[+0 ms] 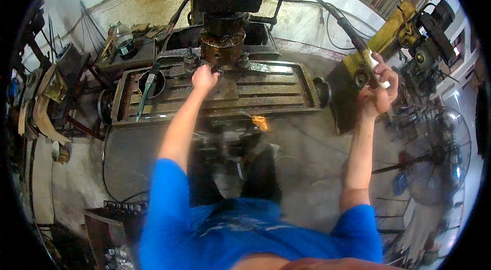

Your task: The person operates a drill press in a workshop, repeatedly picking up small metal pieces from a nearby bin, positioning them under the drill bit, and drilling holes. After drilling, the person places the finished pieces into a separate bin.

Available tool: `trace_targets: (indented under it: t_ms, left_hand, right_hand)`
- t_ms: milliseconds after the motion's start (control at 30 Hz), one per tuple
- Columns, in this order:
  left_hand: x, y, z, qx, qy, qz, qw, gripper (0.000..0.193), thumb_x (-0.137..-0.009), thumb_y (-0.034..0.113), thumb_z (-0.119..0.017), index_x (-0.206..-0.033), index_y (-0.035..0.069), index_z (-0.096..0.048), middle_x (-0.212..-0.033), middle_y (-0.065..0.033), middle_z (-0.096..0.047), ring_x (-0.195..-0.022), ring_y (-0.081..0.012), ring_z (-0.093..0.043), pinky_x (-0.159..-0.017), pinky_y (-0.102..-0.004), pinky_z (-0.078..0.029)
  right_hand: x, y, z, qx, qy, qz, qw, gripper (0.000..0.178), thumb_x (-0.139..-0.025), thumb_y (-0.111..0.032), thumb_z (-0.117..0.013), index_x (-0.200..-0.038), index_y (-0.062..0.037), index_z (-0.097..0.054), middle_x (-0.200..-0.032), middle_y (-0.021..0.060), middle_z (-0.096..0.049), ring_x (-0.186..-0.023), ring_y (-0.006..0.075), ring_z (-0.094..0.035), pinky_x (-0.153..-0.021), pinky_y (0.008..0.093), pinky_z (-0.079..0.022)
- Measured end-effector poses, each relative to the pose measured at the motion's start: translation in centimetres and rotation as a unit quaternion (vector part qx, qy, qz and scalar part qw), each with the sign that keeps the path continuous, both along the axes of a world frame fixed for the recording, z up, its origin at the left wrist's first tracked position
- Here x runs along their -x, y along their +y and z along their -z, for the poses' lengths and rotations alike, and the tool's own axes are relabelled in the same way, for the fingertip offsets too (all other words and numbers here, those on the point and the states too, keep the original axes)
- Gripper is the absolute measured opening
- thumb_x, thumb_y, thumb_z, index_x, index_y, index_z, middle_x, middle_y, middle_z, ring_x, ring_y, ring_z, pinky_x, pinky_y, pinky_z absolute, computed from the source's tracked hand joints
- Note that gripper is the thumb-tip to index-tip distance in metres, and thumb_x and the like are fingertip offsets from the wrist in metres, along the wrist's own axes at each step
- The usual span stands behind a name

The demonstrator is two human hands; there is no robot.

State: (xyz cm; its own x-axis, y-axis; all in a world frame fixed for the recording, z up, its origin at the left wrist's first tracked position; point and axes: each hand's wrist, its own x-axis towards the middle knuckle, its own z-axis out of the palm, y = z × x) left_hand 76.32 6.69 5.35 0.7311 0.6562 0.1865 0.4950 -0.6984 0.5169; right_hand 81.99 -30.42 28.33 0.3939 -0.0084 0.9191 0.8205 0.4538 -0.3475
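Observation:
A drill press or milling machine stands before me, its dark spindle head (pixel 223 47) hanging over a slotted metal table (pixel 276 83). My left hand (pixel 205 80) is closed just below the spindle head, by the middle of the table; what its fingers hold is hidden. Out to the right, my right hand (pixel 379 86) is wrapped round the white grip of a long dark lever (pixel 350 32) that slopes down from the machine's top. Left of my left hand, a green-handled brush (pixel 148 88) leans in a round can (pixel 158 85) on the table.
A small orange-yellow object (pixel 260 123) is at the table's front edge. A clear plastic bottle (pixel 123 40) stands on a side bench at the left. A yellow machine (pixel 396 27) rises at the right, with a large caged fan (pixel 442 155) nearer to me.

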Motion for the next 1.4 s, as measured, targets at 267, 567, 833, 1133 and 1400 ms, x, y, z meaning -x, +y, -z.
trace_targets:
  t_ms: [267, 567, 833, 1133, 1400]
  left_hand:
    - [1.4, 0.7, -0.1, 0.005, -0.097, 0.048, 0.994, 0.042, -0.071, 0.024, -0.067, -0.107, 0.004, -0.057, -0.087, -0.0175, -0.062, -0.085, -0.0311, -0.059, -0.070, -0.0407, -0.047]
    - [14.9, 1.2, -4.2, 0.222, -0.091, 0.142, 0.960, 0.036, -0.077, 0.008, -0.061, -0.111, -0.003, -0.053, -0.074, -0.0084, -0.063, -0.045, -0.0108, -0.053, -0.040, -0.0264, -0.042]
    - [27.3, 1.3, -3.7, 0.238, -0.095, 0.076, 0.964, 0.031, -0.078, 0.004, -0.060, -0.107, -0.006, -0.054, -0.069, -0.0072, -0.060, -0.053, -0.0099, -0.054, -0.047, -0.0244, -0.043]
    - [36.3, 0.4, -5.0, 0.268, -0.140, -0.051, 0.952, 0.029, -0.079, 0.001, -0.058, -0.106, -0.009, -0.053, -0.066, -0.0081, -0.058, -0.052, -0.0103, -0.053, -0.044, -0.0258, -0.043]
    - [39.3, 0.3, -5.9, 0.266, -0.160, -0.097, 0.946, 0.028, -0.077, 0.003, -0.054, -0.103, -0.007, -0.055, -0.071, -0.0062, -0.059, -0.057, -0.0108, -0.053, -0.051, -0.0240, -0.043]
  right_hand:
    - [0.3, 0.9, -0.1, -0.026, 0.012, -0.025, 0.999, 0.019, -0.051, -0.006, -0.040, -0.070, -0.0011, -0.042, -0.077, 0.0131, -0.047, -0.098, 0.0392, -0.049, -0.094, 0.0534, -0.029]
    - [0.0, 0.6, 0.6, -0.044, 0.037, -0.053, 0.997, 0.016, -0.056, -0.007, -0.043, -0.071, -0.0016, -0.043, -0.080, 0.0139, -0.048, -0.102, 0.0378, -0.047, -0.096, 0.0526, -0.026]
    - [-0.3, 0.6, 2.2, -0.068, 0.038, -0.085, 0.993, 0.013, -0.056, -0.003, -0.038, -0.068, -0.0004, -0.043, -0.079, 0.0150, -0.049, -0.100, 0.0378, -0.047, -0.097, 0.0522, -0.026]
    - [0.0, 0.8, 3.5, -0.082, 0.064, -0.066, 0.992, 0.013, -0.054, 0.001, -0.034, -0.065, 0.0005, -0.042, -0.077, 0.0157, -0.049, -0.098, 0.0372, -0.048, -0.097, 0.0536, -0.026]
    - [-0.6, 0.6, 5.3, -0.073, 0.070, -0.068, 0.993, 0.009, -0.057, -0.003, -0.038, -0.065, -0.0010, -0.042, -0.076, 0.0123, -0.049, -0.102, 0.0380, -0.048, -0.095, 0.0510, -0.027]
